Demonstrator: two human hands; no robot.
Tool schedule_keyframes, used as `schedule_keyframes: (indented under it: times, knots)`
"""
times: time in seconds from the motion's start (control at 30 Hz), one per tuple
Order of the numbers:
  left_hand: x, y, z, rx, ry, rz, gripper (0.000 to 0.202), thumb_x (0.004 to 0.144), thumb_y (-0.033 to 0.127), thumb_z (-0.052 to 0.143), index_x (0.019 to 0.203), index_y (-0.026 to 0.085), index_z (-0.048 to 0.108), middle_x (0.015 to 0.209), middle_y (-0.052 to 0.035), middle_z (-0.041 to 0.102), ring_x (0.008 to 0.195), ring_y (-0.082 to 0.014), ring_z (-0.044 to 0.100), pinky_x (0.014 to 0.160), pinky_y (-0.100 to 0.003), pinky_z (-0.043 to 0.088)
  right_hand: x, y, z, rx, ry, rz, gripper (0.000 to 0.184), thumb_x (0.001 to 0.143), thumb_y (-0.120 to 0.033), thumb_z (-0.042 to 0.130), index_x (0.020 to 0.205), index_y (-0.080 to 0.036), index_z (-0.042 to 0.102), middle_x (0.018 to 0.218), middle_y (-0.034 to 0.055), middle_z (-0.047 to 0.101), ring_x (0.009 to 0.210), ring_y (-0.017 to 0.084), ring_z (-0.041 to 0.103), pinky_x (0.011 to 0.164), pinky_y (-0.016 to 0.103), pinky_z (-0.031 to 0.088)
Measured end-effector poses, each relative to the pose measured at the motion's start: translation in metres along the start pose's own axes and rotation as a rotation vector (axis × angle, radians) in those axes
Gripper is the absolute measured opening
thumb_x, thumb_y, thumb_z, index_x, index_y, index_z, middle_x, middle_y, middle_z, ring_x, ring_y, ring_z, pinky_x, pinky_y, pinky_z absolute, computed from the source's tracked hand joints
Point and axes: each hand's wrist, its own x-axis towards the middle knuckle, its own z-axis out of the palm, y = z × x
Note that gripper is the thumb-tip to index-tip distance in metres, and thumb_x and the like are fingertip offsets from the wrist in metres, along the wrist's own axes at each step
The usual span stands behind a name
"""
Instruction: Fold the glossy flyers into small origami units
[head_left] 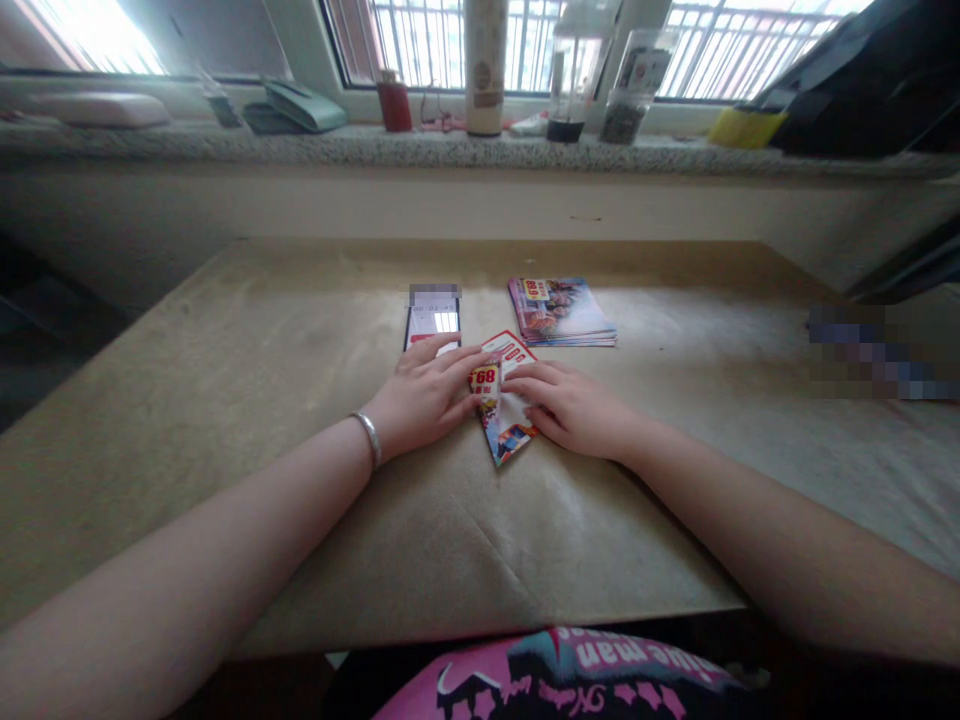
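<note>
A colourful printed leaflet (510, 440), folded to a point at its near end, lies on the table in front of me. My left hand (431, 395) rests flat with its fingertips on the leaflet's left side, fingers stretched out; a silver bangle circles that wrist. From the right, my right hand (574, 405) lays its spread fingers on the leaflet's other half. Both hands partly cover the paper. Just beyond my left fingers is a phone (433, 320) with a lit screen, its near end hidden by the hand.
A stack of similar leaflets (566, 312) lies beyond my right hand on the tan-covered table (225, 400). Along the granite windowsill (420, 150) stand a red jar (394, 103), a tall bottle (485, 70), clear containers (637, 85) and a green case (304, 105).
</note>
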Motion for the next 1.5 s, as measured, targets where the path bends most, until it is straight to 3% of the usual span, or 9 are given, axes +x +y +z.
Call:
schedule_keyframes:
  times: [0.2, 0.37, 0.53, 0.67, 0.77, 0.87, 1.03, 1.23, 1.5]
  knots:
    - [0.000, -0.002, 0.000, 0.015, 0.122, 0.084, 0.046, 0.092, 0.027, 0.043, 0.137, 0.017, 0.044, 0.146, -0.0112, 0.039, 0.136, -0.0276, 0.032, 0.114, -0.047, 0.026, 0.001, -0.001, 0.001, -0.044, -0.015, -0.073, 0.053, 0.083, -0.009, 0.046, 0.134, -0.020, 0.050, 0.130, 0.0080, 0.058, 0.123, 0.025, 0.046, 0.104, 0.044, 0.040]
    - [-0.005, -0.005, -0.010, 0.132, 0.181, 0.192, 0.027, 0.089, 0.023, 0.049, 0.110, 0.024, 0.065, 0.135, -0.0032, 0.054, 0.131, -0.0267, 0.039, 0.110, -0.045, 0.031, 0.000, 0.001, 0.003, -0.037, -0.036, -0.108, 0.054, 0.085, -0.007, 0.043, 0.137, -0.023, 0.048, 0.134, 0.0028, 0.057, 0.120, 0.021, 0.048, 0.105, 0.043, 0.039]
    - [-0.010, -0.013, -0.026, 0.175, 0.069, 0.265, 0.020, 0.090, 0.031, 0.050, 0.097, 0.029, 0.068, 0.110, 0.0040, 0.070, 0.126, -0.0245, 0.046, 0.107, -0.043, 0.030, -0.002, 0.003, 0.002, -0.048, -0.044, -0.089, 0.047, 0.086, -0.009, 0.045, 0.127, -0.024, 0.059, 0.133, 0.0028, 0.058, 0.120, 0.021, 0.050, 0.103, 0.042, 0.042]
    - [-0.009, -0.018, -0.033, 0.140, -0.062, 0.291, 0.025, 0.093, 0.034, 0.046, 0.100, 0.030, 0.069, 0.107, 0.0044, 0.071, 0.110, -0.0198, 0.056, 0.103, -0.038, 0.033, -0.005, 0.005, -0.002, -0.060, -0.035, -0.063, 0.048, 0.082, -0.007, 0.049, 0.125, -0.024, 0.061, 0.131, 0.0018, 0.060, 0.118, 0.021, 0.053, 0.103, 0.041, 0.043]
    - [-0.007, -0.021, -0.035, 0.118, -0.144, 0.305, 0.028, 0.094, 0.035, 0.044, 0.103, 0.030, 0.070, 0.109, 0.0030, 0.071, 0.098, -0.0180, 0.061, 0.092, -0.034, 0.040, -0.009, 0.008, -0.008, -0.045, -0.029, -0.046, 0.042, 0.084, -0.009, 0.048, 0.119, -0.022, 0.065, 0.126, 0.0029, 0.063, 0.114, 0.020, 0.057, 0.101, 0.038, 0.046]
    - [-0.007, -0.024, -0.036, 0.113, -0.179, 0.276, 0.029, 0.093, 0.034, 0.043, 0.100, 0.028, 0.071, 0.108, 0.0025, 0.071, 0.093, -0.0173, 0.063, 0.083, -0.031, 0.044, -0.013, 0.013, -0.016, -0.006, -0.047, -0.040, 0.033, 0.087, -0.015, 0.050, 0.113, -0.019, 0.069, 0.121, 0.0060, 0.066, 0.113, 0.020, 0.059, 0.100, 0.036, 0.047]
    - [-0.009, -0.028, -0.039, 0.108, -0.240, 0.170, 0.028, 0.090, 0.032, 0.047, 0.098, 0.026, 0.072, 0.107, 0.0009, 0.071, 0.096, -0.0173, 0.064, 0.084, -0.030, 0.045, -0.020, 0.027, -0.024, 0.026, -0.075, -0.019, 0.030, 0.083, -0.028, 0.062, 0.111, -0.021, 0.070, 0.121, 0.0065, 0.066, 0.113, 0.021, 0.060, 0.099, 0.037, 0.048]
    - [-0.007, -0.022, -0.047, 0.197, -0.327, 0.049, 0.028, 0.091, 0.033, 0.046, 0.098, 0.026, 0.072, 0.097, -0.0021, 0.071, 0.086, -0.0182, 0.065, 0.073, -0.029, 0.046, -0.022, 0.030, -0.031, -0.073, -0.089, -0.015, 0.024, 0.083, -0.025, 0.061, 0.105, -0.024, 0.072, 0.114, 0.0037, 0.070, 0.104, 0.020, 0.064, 0.093, 0.035, 0.050]
    - [-0.008, -0.019, -0.040, 0.237, -0.282, 0.018, 0.028, 0.091, 0.036, 0.046, 0.104, 0.027, 0.070, 0.093, -0.0043, 0.067, 0.081, -0.0165, 0.062, 0.069, -0.028, 0.043, -0.024, 0.024, -0.034, -0.231, -0.076, 0.037, 0.023, 0.087, -0.023, 0.053, 0.095, -0.026, 0.074, 0.103, 0.0009, 0.072, 0.090, 0.018, 0.066, 0.080, 0.031, 0.050]
